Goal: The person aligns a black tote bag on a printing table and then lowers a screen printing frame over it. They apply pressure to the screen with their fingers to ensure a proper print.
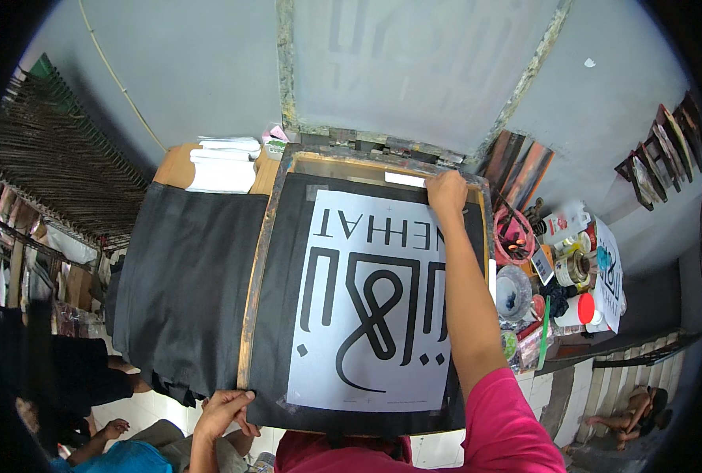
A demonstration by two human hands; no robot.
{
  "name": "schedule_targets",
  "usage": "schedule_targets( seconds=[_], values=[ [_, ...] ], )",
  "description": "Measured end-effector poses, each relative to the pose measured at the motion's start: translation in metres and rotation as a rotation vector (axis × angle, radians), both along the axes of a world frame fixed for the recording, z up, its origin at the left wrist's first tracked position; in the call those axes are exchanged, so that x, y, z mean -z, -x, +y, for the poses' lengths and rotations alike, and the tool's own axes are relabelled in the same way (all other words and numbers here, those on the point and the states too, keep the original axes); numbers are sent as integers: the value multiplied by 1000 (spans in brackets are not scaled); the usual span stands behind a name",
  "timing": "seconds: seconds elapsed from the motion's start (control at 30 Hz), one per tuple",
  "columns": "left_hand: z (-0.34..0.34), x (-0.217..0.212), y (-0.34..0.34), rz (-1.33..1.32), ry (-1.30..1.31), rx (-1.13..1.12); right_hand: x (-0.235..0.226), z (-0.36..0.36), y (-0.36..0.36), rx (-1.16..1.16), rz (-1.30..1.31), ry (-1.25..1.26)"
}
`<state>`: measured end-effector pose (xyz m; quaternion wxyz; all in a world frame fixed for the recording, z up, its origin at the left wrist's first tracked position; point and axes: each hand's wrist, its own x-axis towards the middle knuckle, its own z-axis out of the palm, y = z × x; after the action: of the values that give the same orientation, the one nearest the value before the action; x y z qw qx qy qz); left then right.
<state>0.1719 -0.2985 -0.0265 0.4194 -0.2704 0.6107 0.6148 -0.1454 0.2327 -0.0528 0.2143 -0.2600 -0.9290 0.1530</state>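
Note:
A wooden frame [260, 288] lies around black fabric [276, 370] and a white sheet [319, 315] with a large black geometric design and lettering. Small pieces of tape show near the sheet's left corners. My left hand [223, 415] pinches the frame's near left corner, thumb on top and fingers beneath. My right arm reaches across the sheet, covering part of its right side. At the frame's far bar, my right hand [447, 195] is closed with its fingers curled beside a white strip [405, 180]; what they grip is hidden.
More black fabric [189, 292] hangs left, below folded white cloths [223, 164]. A large framed screen [414, 71] stands behind. Jars, tubs and a pink basket [514, 236] crowd the right side. Other people sit at lower left, one in a blue shirt [134, 457], and at lower right.

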Motion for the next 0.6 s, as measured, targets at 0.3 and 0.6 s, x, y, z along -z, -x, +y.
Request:
schedule_targets(
  seconds=[0.3, 0.6],
  values=[
    [-8, 6, -8, 21, 11, -35, -112, -70, 5, -224, 212, 474],
    [-4, 5, -10, 17, 6, -60, -2, -6, 30, -110, 76, 313]
  ],
)
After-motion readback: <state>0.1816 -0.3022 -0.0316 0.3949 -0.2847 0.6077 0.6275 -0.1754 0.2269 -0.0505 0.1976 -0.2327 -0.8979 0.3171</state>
